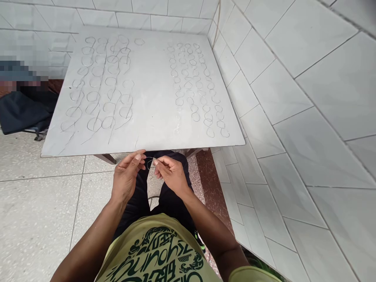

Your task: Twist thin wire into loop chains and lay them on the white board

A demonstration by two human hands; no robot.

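Note:
My left hand [127, 175] pinches one end of a thin wire [149, 157] between thumb and fingers, just below the table's front edge. Closed on the same wire, my right hand [172, 173] holds it where it bends into a small loop. The two hands are a short gap apart, above my lap. On the white tabletop [152, 113] lie rows of looped wires: larger loops with long tails [93, 97] on the left, smaller curled ones [210, 113] on the right. My fingertips partly hide the held wire.
White tiled walls [288, 102] close in the table at the back and right. To the left, a dark cloth [23, 111] hangs over a seat, with a blurred patch above it. Beneath the table shows a brown leg [106, 158].

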